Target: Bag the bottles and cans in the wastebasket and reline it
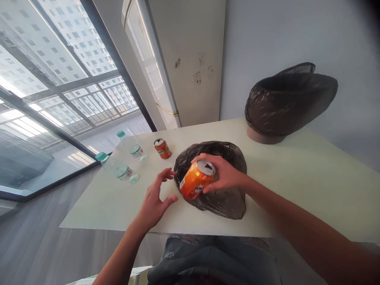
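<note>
My right hand (221, 172) grips an orange soda can (194, 183), tilted, with its opened top facing up and to the right. Below the can spreads a black plastic bag (228, 202) on the table, its mouth gaping upward. My left hand (156, 200) is at the bag's left edge, fingers and thumb apart, holding nothing. A second orange soda can (162, 149) stands on the table beyond my left hand. Left of it are two clear plastic bottles with green caps, a nearer bottle (117, 167) and a farther bottle (130, 145).
The pale table (297, 190) has its front edge close to my body. At its back right stands a bin (264, 136) lined with a black bag (279, 111). A fridge (190, 51) is behind the table, and a glass sliding door (68, 99) is on the left.
</note>
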`<state>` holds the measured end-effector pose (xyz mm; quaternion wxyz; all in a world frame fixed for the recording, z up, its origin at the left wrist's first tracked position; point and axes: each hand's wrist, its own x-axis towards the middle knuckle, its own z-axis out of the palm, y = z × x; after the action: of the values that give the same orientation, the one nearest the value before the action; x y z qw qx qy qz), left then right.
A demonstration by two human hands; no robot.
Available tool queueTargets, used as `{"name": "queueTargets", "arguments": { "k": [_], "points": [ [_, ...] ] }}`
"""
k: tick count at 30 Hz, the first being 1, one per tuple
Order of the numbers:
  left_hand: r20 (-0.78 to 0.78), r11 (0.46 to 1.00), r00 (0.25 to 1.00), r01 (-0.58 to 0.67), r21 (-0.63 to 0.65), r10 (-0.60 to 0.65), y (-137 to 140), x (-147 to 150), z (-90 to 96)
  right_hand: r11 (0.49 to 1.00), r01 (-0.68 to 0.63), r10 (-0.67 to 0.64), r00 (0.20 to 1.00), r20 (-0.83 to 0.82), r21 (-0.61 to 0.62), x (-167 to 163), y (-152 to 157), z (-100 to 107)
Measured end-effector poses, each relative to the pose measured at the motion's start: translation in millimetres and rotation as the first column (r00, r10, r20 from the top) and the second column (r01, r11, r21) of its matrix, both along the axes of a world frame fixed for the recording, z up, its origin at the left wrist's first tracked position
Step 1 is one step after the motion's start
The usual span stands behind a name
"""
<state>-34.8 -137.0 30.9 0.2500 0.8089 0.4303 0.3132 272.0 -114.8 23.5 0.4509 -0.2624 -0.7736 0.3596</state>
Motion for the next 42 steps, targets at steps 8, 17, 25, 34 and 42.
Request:
{"name": "queueTargets", "arguments": {
  "k": [8, 17, 25, 34, 42],
  "points": [
    [-0.205, 0.987, 0.968, 0.131, -0.088, -0.146, -13, 8, 1.2, 0.988, -0.153, 0.154, 0.986, 0.058, -0.033, -28, -8, -13],
    [-0.187, 0.927, 0.91, -0.376, 0.004, 0.37, 35, -62, -21.3, 0.945, 0.324, -0.325, 0.945, 0.036, 0.038, 3, 10, -10],
    [-0.143, 0.859, 0.865, -0.498, -0.116, 0.482, 57, -99, -41.3, 0.701, 0.712, -0.713, 0.7, 0.029, 0.052, 45, 36, -17],
    [-0.165, 0.869, 0.866, -0.488, -0.078, 0.472, 66, -92, -52.2, 0.649, 0.745, -0.76, 0.641, 0.104, 0.151, 52, 43, -25],
    [0.152, 0.673, 0.823, -0.54, 0.506, 0.547, 7, -46, -19.4, 0.756, 0.612, -0.653, 0.682, 0.329, 0.233, 53, 42, -31]
  ]
}}
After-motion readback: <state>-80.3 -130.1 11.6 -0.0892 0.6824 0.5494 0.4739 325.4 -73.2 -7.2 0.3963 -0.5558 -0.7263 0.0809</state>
